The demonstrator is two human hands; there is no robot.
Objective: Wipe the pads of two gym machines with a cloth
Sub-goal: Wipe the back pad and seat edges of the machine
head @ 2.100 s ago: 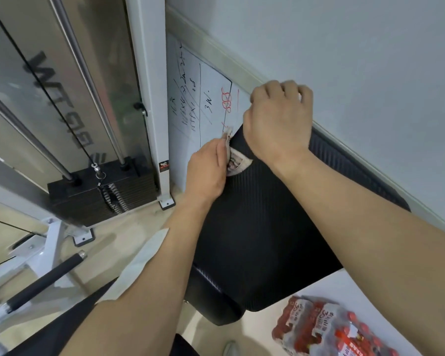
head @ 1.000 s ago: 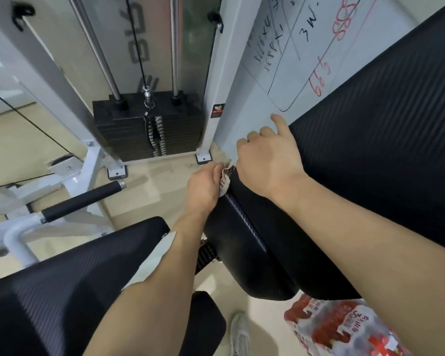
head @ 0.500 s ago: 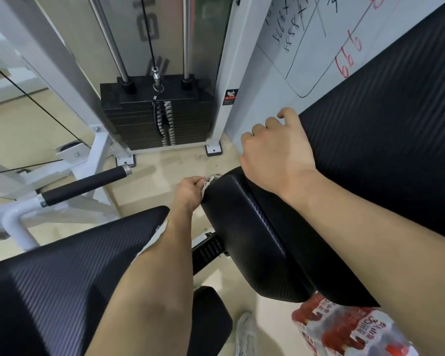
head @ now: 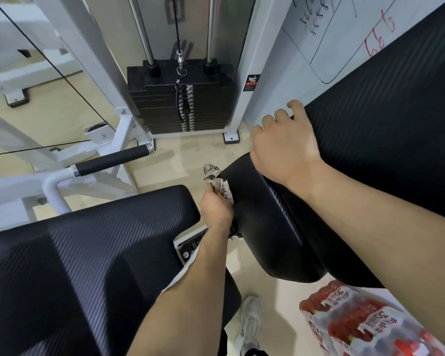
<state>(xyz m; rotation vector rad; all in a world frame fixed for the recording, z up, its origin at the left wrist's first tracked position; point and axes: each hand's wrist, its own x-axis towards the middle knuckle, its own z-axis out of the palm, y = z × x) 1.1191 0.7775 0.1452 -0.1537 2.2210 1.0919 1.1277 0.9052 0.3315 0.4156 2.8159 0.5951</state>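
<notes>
A long black ribbed back pad (head: 385, 140) slopes up to the right, its rounded lower end near the middle of the view. My left hand (head: 216, 208) grips a crumpled light cloth (head: 217, 182) and presses it against the left side edge of that lower end. My right hand (head: 284, 147) rests on top of the pad, fingers curled over its left edge. A second black seat pad (head: 88, 253) lies flat at lower left, under my left forearm.
A black weight stack (head: 180, 98) with cable and guide rods stands in a white frame behind. A white arm with a black foam handle (head: 111, 160) juts out at left. A pack of red-labelled bottles (head: 357, 322) and a shoe (head: 249, 322) are on the beige floor.
The cloth in my left hand has slid down the pad's left edge from the upper end to its lower end. My right hand followed down along the pad's top.
</notes>
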